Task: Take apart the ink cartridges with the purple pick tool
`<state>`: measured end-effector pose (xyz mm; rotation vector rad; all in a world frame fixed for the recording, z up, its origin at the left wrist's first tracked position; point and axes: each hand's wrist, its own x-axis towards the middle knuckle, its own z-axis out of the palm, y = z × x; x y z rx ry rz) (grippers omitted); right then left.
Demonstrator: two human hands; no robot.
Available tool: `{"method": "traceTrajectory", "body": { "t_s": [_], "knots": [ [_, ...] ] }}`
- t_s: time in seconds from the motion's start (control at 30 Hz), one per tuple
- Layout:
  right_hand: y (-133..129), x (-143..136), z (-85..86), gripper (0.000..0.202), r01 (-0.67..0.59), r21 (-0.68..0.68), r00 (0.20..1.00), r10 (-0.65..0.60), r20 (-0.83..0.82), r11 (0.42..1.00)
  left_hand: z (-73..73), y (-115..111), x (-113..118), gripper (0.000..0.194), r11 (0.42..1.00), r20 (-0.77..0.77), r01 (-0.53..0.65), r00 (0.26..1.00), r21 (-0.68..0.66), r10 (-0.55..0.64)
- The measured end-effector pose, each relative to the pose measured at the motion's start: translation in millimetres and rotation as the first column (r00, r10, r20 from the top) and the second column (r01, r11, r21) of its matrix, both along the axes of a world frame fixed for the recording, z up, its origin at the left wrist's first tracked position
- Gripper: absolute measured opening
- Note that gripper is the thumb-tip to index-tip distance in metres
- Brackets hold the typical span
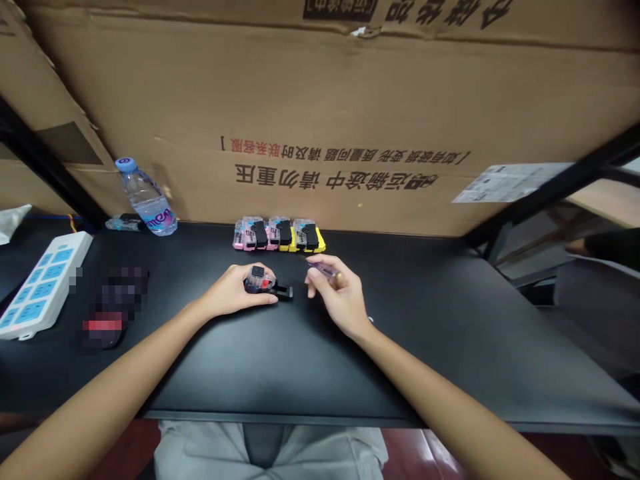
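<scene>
L hand (234,291) grips a small clear-and-black gadget (259,283), R hand (347,300) pinches a slim tool (326,268) apart from it: tool work, prob., next move needing careful aim, I'd say.

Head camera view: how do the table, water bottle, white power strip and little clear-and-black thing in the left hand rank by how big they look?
Largest to smallest:
1. Table
2. White power strip
3. Water bottle
4. Clear-and-black thing, partly covered by the left hand
</scene>
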<state>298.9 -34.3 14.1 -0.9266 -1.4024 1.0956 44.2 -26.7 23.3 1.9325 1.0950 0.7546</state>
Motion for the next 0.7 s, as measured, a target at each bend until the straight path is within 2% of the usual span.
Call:
{"method": "traceTrajectory", "body": {
  "t_s": [0.2,0.43,0.7],
  "knots": [
    [-6.0,-6.7,-4.9,0.04,-0.193,-0.083,0.97,0.177,-0.169,0.978,1.5,-0.1,-0.6,0.039,1.0,0.008,0.013,1.0,0.004,-0.013],
    [-5.0,-8.3,-4.7,0.034,-0.228,-0.087,0.973,0.223,-0.061,0.97,1.9,0.5,-1.5,0.044,0.999,0.003,0.042,0.999,-0.006,-0.042],
    [-2.2,-4.5,1.3,0.045,-0.251,-0.112,0.966,0.256,0.03,0.961,0.9,2.7,-3.1,0.045,0.997,0.005,0.068,0.998,-0.022,-0.068]
  ]
}}
